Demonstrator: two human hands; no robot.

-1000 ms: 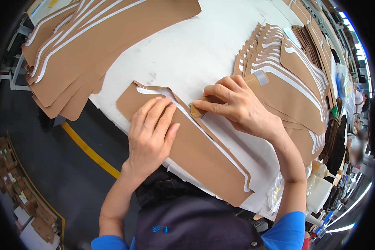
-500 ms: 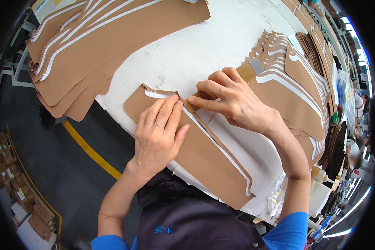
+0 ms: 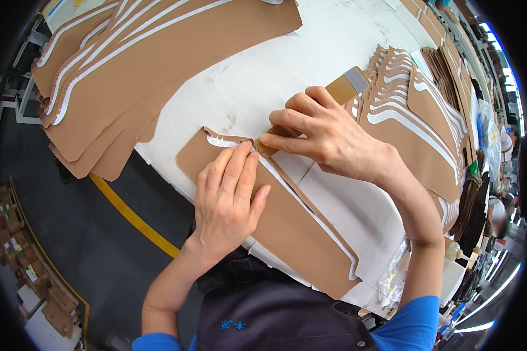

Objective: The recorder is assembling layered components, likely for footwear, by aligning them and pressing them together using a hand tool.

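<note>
A long brown sheet piece with a white strip along its edge lies at a slant before me. Part of that edge is folded up over the strip. My left hand rests on the piece, fingers stretched out flat, their tips at the folded edge. Closed around a flat yellowish-brown tool with a grey end is my right hand. The tool's lower tip touches the edge just right of my left fingertips, and the grey end points away to the upper right. My right fingers hide its middle.
Overlapping brown pieces with white strips lie at the far left, past the table's edge. Another fanned stack is on the right. A clear plastic bag and pale bottles sit near my right forearm. The white table lies between.
The view has shifted slightly. My right hand has turned a little, and the tool's grey end has swung up and to the left. My left fingers stay on the edge.
</note>
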